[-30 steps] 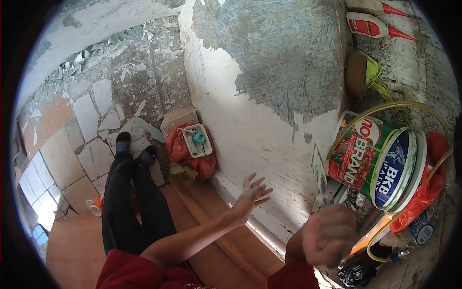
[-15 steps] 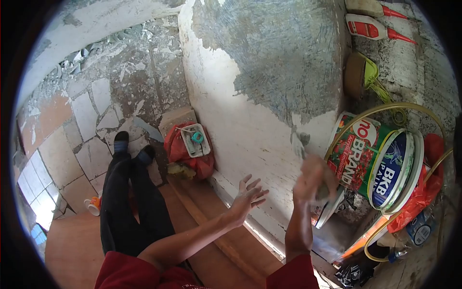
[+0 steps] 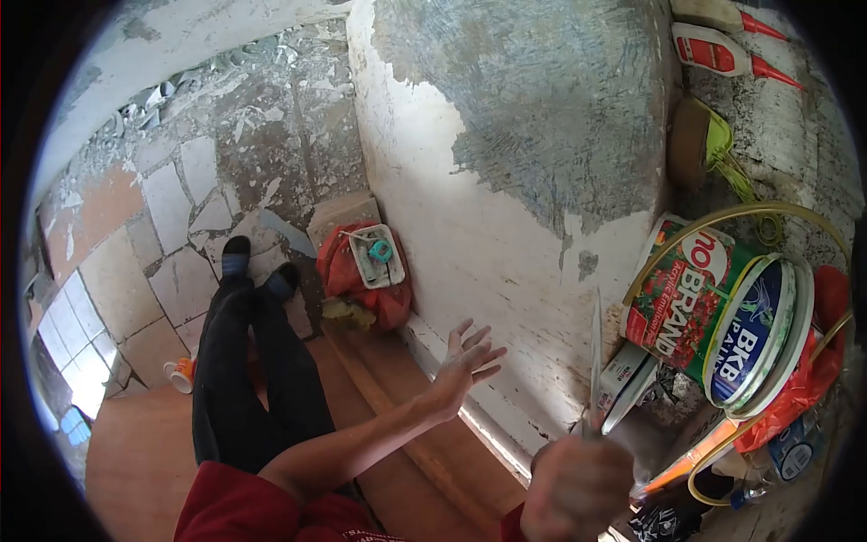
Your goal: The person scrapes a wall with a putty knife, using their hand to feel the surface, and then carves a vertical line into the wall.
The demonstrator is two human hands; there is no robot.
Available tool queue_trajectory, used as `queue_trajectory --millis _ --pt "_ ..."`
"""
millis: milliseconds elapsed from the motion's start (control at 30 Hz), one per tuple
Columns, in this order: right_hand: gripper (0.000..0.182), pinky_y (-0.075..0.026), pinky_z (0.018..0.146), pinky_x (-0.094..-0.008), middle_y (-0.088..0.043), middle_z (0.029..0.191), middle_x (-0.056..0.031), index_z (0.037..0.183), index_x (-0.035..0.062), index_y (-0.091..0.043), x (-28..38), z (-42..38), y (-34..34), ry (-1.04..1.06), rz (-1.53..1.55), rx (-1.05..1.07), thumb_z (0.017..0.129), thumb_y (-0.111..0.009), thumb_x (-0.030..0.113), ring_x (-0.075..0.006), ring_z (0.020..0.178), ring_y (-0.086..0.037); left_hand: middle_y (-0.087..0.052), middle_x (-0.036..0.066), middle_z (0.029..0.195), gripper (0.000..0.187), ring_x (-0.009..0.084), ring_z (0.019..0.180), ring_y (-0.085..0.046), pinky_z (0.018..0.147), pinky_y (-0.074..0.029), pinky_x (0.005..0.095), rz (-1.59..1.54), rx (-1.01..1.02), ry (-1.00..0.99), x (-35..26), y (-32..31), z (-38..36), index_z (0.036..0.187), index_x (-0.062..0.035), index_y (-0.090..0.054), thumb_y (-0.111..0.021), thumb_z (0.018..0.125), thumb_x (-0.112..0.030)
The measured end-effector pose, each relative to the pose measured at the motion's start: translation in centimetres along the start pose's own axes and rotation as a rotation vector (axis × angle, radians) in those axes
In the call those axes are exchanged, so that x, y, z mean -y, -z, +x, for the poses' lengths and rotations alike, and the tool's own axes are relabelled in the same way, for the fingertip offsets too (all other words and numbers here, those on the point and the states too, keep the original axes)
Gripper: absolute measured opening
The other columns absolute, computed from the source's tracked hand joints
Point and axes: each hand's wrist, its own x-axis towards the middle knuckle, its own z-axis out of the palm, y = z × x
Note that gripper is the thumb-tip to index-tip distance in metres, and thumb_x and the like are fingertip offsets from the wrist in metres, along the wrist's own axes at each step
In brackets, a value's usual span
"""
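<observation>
My left hand [image 3: 462,369] is raised beside the low white wall, its fingers spread and nothing in them. Closer to the camera, my right hand [image 3: 578,483] is blurred but closed round the lower end of a thin, upright blade-like tool [image 3: 595,352]. The tool's handle is hidden in the fist. Beyond both hands stands the wall [image 3: 506,262], with smooth white paint low down and a rough grey-blue patch [image 3: 542,117] higher up. The tool's blade shows in front of the white part, left of the paint buckets, and I cannot tell whether it touches the wall.
Paint buckets [image 3: 691,303] with a curved hose [image 3: 777,206] lie at the right, near red-tipped bottles [image 3: 713,50]. A white tray [image 3: 368,262] with a teal tape measure rests on a red bag [image 3: 337,262]. An orange-and-white cup [image 3: 181,375] is by my legs.
My right hand has come down and back from the wall, and the blade now shows upright above it. My left hand stays spread in nearly the same place. The view has shifted slightly.
</observation>
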Motion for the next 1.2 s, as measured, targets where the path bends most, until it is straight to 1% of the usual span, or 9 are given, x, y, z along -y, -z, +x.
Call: queue_trajectory --millis 100,233,367,500,767,833,933,1000,1200 --pt "0.018 -0.045 0.085 -0.0346 -0.058 0.096 -0.0106 0.084 0.0065 -0.052 -2.8 1.7 -1.2 -0.086 -0.109 0.112 0.095 -0.048 0.021 -0.022 0.086 -0.056 -0.017 0.014 0.151 0.076 0.0327 0.129 -0.041 0.106 -0.036 0.0452 -0.016 0.015 -0.022 -0.7 -0.7 -0.1 0.145 -0.012 0.004 -0.051 0.093 -0.022" --pt "0.02 -0.043 0.089 -0.0352 -0.057 0.097 -0.0106 0.08 0.0062 -0.051 1.1 0.8 -0.3 -0.197 -0.015 0.222 0.094 -0.049 0.019 -0.0218 0.089 -0.055 -0.017 0.016 0.151 0.077 0.0342 0.128 -0.041 0.106 -0.035 0.0457 -0.023 0.011 -0.019 -0.9 -1.0 -0.4 0.145 -0.0107 0.005 -0.051 0.093 -0.021" --pt "0.021 -0.046 0.072 -0.0339 -0.055 0.075 -0.0075 0.069 0.0046 -0.04 0.2 2.4 -1.8 -0.316 -0.19 0.07 0.088 -0.048 0.009 -0.022 0.07 -0.052 -0.017 0.016 0.151 0.077 0.0348 0.129 -0.04 0.106 -0.036 0.0457 -0.051 -0.002 -0.051 -1.4 -0.1 -0.9 0.145 -0.01 0.005 -0.051 0.093 -0.019" --pt "0.024 -0.048 0.063 -0.0317 -0.053 0.065 -0.0067 0.064 0.0051 -0.034 -2.5 3.2 -2.4 -0.017 -0.13 0.086 0.081 -0.051 0.003 -0.0197 0.059 -0.053 -0.018 0.016 0.151 0.074 0.0348 0.129 -0.04 0.106 -0.036 0.0452 -0.064 -0.003 -0.055 -2.0 -0.3 -1.6 0.145 -0.0104 0.004 -0.049 0.094 -0.017" --pt "0.02 -0.047 0.051 -0.0307 -0.055 0.057 -0.0088 0.058 0.0086 -0.05 -4.8 2.0 -3.3 0.077 -0.201 -0.001 0.077 -0.056 0.011 -0.0194 0.049 -0.056 -0.018 0.018 0.15 0.066 0.0325 0.128 -0.042 0.106 -0.037 0.0423 -0.024 -0.021 -0.051 -1.8 0.5 -2.3 0.144 -0.0094 0.0 -0.043 0.095 -0.017" --pt "0.023 -0.049 0.056 -0.0307 -0.056 0.055 -0.005 0.055 0.0104 -0.05 -0.9 1.4 -2.8 -0.071 -0.389 -0.065 0.077 -0.056 0.015 -0.0194 0.049 -0.057 -0.019 0.018 0.149 0.065 0.0327 0.127 -0.042 0.106 -0.037 0.0427 -0.028 -0.028 -0.031 -1.9 0.4 -2.8 0.144 -0.0093 0.0 -0.042 0.096 -0.016" --pt "0.012 -0.05 0.058 -0.031 -0.056 0.056 -0.0054 0.059 0.0092 -0.051 -2.5 -2.1 -1.7 -0.137 -0.052 -0.27 0.067 -0.058 0.003 -0.0186 0.047 -0.053 -0.021 0.017 0.15 0.07 0.0346 0.126 -0.044 0.104 -0.039 0.0432 -0.062 -0.051 -0.049 -1.5 1.5 -2.5 0.145 -0.0104 0.001 -0.048 0.095 -0.016" --pt "0.015 -0.05 0.06 -0.0297 -0.055 0.057 -0.0082 0.06 0.0079 -0.047 -7.2 -0.2 -2.7 -0.06 -0.235 -0.207 0.071 -0.053 -0.001 -0.0211 0.048 -0.05 -0.021 0.017 0.149 0.07 0.0344 0.126 -0.044 0.104 -0.039 0.0428 -0.08 -0.059 -0.031 -1.3 1.6 -2.7 0.145 -0.0106 0.001 -0.047 0.095 -0.016" --pt "0.035 -0.048 0.063 -0.0339 -0.058 0.067 -0.0081 0.059 0.0068 -0.052 -2.8 -3.9 -0.3 -0.052 -0.262 -0.134 0.086 -0.056 0.028 -0.0239 0.061 -0.059 -0.021 0.017 0.149 0.069 0.034 0.125 -0.045 0.103 -0.04 0.0427 -0.095 -0.048 -0.011 -1.7 1.4 -2.5 0.144 -0.0106 0.001 -0.047 0.095 -0.015"
